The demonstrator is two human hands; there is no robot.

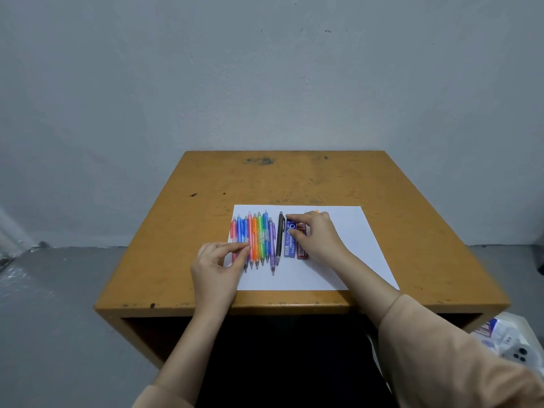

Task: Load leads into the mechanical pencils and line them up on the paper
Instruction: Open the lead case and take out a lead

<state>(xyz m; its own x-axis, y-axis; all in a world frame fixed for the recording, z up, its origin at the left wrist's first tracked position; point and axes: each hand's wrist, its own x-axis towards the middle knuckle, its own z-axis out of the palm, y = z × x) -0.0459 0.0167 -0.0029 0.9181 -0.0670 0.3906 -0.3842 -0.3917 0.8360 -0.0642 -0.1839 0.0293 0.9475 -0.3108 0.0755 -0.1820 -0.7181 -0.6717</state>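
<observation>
Pencils (255, 240) crowding left of paper (359, 231), right bare

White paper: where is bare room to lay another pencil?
Bare: right part of the white paper sheet, beyond the red lead case and right hand, and its near strip. Crowded: left side, coloured mechanical pencils, left hand.

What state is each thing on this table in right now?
White paper sheet: flat on wooden table.
Coloured plastic mechanical pencils: lying side by side on paper.
Black mechanical pencil: lying flat right of them.
Blue flat lead case: lying flat, top end pinched by right hand.
Red lead case: lying flat beside the blue one.
Thin dark lead: pinched by left hand, over the pencils.
</observation>
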